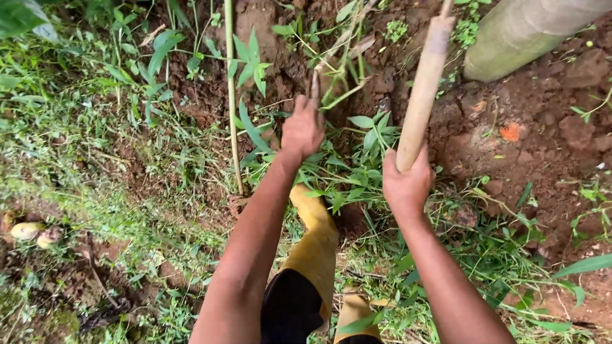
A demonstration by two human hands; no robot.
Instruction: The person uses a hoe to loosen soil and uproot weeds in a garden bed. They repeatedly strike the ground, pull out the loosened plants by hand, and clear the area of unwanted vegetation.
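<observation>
- A pale wooden tool handle (422,95) is gripped at its lower end by the right hand (406,185); it slants up over red-brown soil (535,127).
- A bunch of weed stems (338,76) is clutched by the left hand (302,129), just left of the handle.
- Yellow rubber boots (317,245) are seen below, between the arms.

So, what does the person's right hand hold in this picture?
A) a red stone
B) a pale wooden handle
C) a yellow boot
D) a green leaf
B: the right hand is closed around the lower end of a pale wooden handle that rises toward the dug red soil.
</observation>
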